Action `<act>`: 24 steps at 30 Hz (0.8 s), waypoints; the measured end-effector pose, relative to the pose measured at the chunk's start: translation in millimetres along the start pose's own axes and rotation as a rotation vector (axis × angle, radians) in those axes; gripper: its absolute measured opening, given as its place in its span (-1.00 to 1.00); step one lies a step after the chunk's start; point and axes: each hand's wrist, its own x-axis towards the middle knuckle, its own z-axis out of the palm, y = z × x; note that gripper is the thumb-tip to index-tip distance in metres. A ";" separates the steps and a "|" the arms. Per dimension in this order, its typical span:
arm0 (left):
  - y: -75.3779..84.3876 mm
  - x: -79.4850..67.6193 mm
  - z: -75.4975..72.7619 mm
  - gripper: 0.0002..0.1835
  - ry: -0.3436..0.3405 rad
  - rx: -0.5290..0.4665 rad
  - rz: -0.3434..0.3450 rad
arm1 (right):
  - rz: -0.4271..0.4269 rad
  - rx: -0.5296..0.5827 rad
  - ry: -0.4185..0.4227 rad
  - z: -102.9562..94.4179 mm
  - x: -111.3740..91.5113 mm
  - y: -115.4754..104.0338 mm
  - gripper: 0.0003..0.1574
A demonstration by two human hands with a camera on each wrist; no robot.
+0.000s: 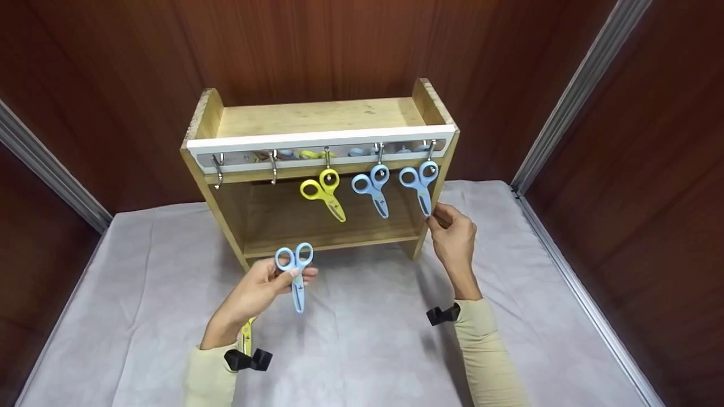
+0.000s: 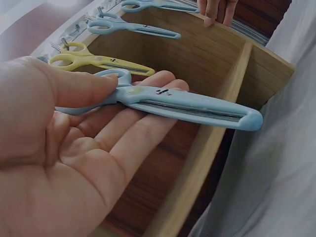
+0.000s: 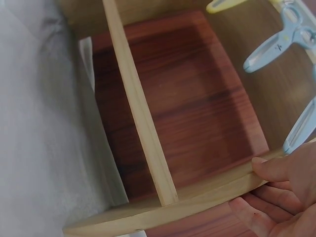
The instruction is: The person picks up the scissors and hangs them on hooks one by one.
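My left hand [image 1: 257, 291] pinches a pair of light blue scissors [image 1: 299, 291] between thumb and fingers, handle loops up and blades pointing down in the head view. At the right side of a wooden shelf [image 1: 334, 247], my right hand [image 1: 456, 240] grips the side panel's edge, with the thumb [image 3: 269, 169] on one face and the fingers behind. Just beside that hand hang blue scissors [image 1: 423, 198] on the rightmost hook. Another blue pair [image 1: 373, 192] and a yellow pair [image 1: 329, 199] hang on the hooks to their left.
Two bare hooks, one at the far left [image 1: 218, 171] and one beside it [image 1: 274, 168], are on the white-framed rail [image 1: 317, 137]. Yellow scissors [image 1: 247, 338] lie partly hidden under my left wrist on the grey cloth [image 1: 362, 350]. Dark wood panels [image 1: 317, 45] enclose the table.
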 end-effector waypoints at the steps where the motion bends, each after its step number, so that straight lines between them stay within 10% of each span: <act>1: 2.4 0.0 -1.0 -0.60 -0.003 0.001 0.007 | 0.000 0.003 0.000 0.0 0.0 -0.2 -0.68; 24: 68.1 6.7 -26.9 -0.63 0.056 0.007 0.194 | -0.001 0.014 0.012 0.5 -0.1 0.5 -0.69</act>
